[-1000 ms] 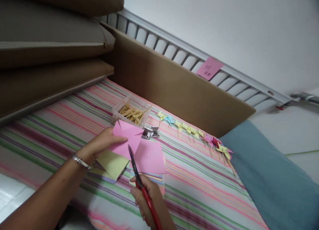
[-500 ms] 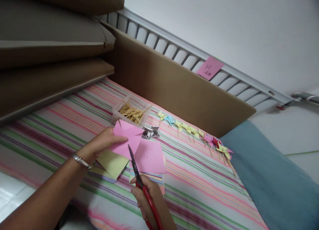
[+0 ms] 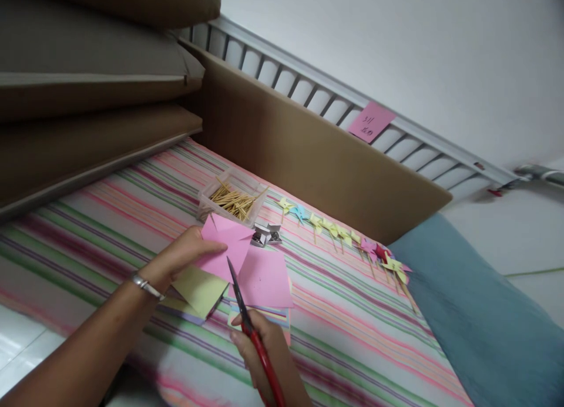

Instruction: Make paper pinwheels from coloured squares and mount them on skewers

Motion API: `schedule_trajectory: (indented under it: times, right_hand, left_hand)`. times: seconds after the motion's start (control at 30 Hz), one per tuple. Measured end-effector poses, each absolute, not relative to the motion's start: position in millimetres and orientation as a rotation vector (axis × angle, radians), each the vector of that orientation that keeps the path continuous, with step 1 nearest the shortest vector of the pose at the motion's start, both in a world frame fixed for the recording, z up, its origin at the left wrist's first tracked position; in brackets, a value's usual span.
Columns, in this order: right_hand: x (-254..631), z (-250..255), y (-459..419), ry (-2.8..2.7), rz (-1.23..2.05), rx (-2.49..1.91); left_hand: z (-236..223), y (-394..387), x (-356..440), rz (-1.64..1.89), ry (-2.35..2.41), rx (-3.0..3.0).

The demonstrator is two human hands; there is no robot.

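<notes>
My left hand (image 3: 194,251) pinches a square of pink paper (image 3: 233,238) at its left side, thumb on top. Slits run in from two of the paper's corners. In my right hand (image 3: 264,339) is a pair of red-handled scissors (image 3: 240,298), the dark blades closed and their tip close to the paper's lower edge; whether they touch it I cannot tell. Beneath lie a second pink sheet (image 3: 265,278) on a stack of coloured papers, and a yellow-green sheet (image 3: 203,291) on a pile to the left.
Behind the paper stands a clear plastic box (image 3: 207,201) of wooden sticks, beside small open boxes (image 3: 265,234). Several paper pinwheels (image 3: 332,228) line the back of the striped cloth (image 3: 352,313). A brown board (image 3: 317,143) rises behind, and stacked padded panels (image 3: 97,119) stand left.
Almost nothing differs. My left hand and the pink paper have shifted very slightly right; the scissors stay closed beside the paper.
</notes>
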State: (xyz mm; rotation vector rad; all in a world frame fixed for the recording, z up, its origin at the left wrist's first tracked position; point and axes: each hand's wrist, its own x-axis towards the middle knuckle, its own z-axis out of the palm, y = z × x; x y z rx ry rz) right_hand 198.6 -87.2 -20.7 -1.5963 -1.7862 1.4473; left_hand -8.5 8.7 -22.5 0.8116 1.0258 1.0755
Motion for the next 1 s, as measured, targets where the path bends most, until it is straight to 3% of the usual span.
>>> schedule_trajectory:
  times: [0.23, 0.4, 0.7, 1.0]
  right_hand:
    - [214.4, -40.3, -85.9, -1.591, 1.435, -1.584]
    - [209.6, -32.9, -77.2, -1.260, 1.246, -1.344]
    - [198.6, -26.9, -55.3, -0.984, 1.015, -1.162]
    - [197.4, -30.1, -51.1, -0.831, 1.032, -1.187]
  left_hand:
    - [-14.3, 7.9, -5.6, 1.350, 1.002, 0.613]
    - [-12.0, 0.3, 22.2, 1.472, 0.828, 0.482]
    - [-19.0, -28.9, 91.8, 1.248, 0.714, 0.376]
    - [-27.0, -28.6, 77.8, 1.140, 0.866, 0.652]
